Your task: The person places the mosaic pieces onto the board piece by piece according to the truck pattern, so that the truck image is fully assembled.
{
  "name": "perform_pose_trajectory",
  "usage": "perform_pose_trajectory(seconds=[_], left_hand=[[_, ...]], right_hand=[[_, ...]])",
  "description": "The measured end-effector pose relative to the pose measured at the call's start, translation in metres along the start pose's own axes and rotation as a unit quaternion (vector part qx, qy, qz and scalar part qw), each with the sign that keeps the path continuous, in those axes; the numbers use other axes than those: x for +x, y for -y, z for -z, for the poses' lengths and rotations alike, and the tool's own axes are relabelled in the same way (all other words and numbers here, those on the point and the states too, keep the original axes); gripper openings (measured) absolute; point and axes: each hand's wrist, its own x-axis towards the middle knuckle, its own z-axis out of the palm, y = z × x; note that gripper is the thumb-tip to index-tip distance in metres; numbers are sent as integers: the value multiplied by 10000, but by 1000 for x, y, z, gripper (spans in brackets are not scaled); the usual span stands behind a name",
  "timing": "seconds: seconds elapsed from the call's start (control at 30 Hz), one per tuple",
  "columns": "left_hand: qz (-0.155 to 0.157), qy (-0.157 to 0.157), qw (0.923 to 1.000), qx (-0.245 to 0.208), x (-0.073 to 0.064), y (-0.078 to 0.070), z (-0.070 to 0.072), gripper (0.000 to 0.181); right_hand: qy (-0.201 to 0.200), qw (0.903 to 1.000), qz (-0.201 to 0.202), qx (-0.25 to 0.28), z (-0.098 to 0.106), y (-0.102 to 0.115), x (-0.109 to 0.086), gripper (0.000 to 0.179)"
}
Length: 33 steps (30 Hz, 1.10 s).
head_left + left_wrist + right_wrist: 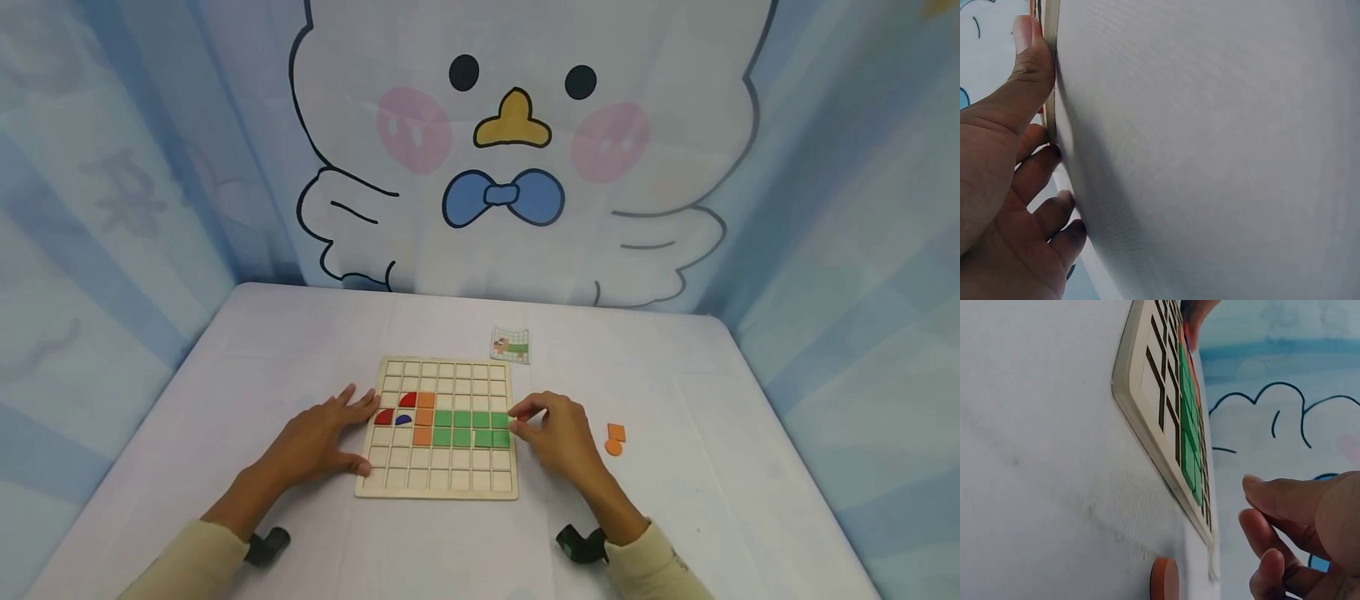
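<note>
A wooden grid board (438, 487) lies on the table. My left hand (318, 437) rests at its left side with fingers spread; the thumb (1032, 65) touches the board's edge. At the right side, over the end of the green squares (462, 428), hovers my right hand (555, 433). Its thumb and fingers are loosely bent, with nothing between them in the right wrist view. Two rows of green squares run across the board, beside a column of orange squares (423, 417). Red quarter-round pieces (384, 417) and a blue half-round piece (403, 420) sit farther left.
Behind the board lies a small picture card (511, 345) with a grid pattern. A loose orange square (617, 432) and an orange round piece (613, 448) lie right of my right hand. Printed cloth curtains (525, 250) enclose the white table (450, 554).
</note>
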Motion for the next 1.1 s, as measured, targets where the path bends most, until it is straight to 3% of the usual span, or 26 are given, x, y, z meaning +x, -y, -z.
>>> perform_pose_trajectory(seconds=[0.7,1.1], left_hand=[[-9,-25,10000,29,0,1,0,112],[18,-27,10000,17,-1,0,0,112]], right_hand=[[-170,9979,-521,-342,41,-50,-24,11],[278,9955,-744,-520,42,-58,-30,18]])
